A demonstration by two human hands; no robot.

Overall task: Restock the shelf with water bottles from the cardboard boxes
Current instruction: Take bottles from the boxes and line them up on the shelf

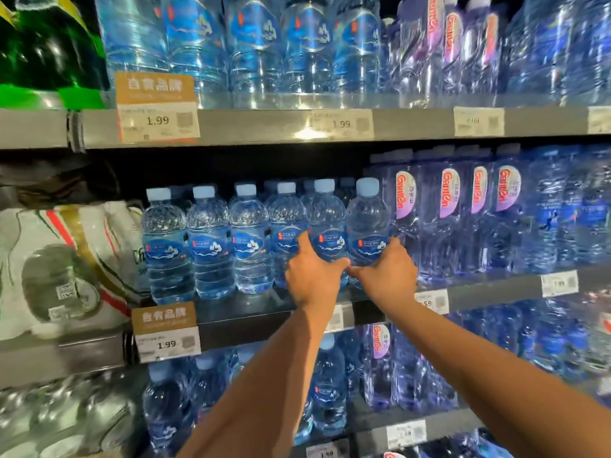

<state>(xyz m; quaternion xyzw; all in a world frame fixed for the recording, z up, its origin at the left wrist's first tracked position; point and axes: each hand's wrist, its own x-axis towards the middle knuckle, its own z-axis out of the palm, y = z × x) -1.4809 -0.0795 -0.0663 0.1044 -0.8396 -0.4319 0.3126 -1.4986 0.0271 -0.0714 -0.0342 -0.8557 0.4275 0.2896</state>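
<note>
A row of clear water bottles with blue labels and pale blue caps stands at the front of the middle shelf (251, 312). My left hand (312, 276) grips the lower part of one bottle (325, 223), fifth from the left. My right hand (386, 276) grips the bottle (367, 219) beside it at the right end of the row. Both bottles are upright, with their bases on or just above the shelf. My thumbs nearly touch between the two bottles. No cardboard box is in view.
Purple-labelled bottle packs (463, 209) crowd the shelf right of the row. Wrapped white packs (66, 266) sit at the left. More blue-labelled bottles (251, 41) fill the shelf above and more bottles (327, 385) the shelf below. Price tags (167, 343) hang on the shelf edges.
</note>
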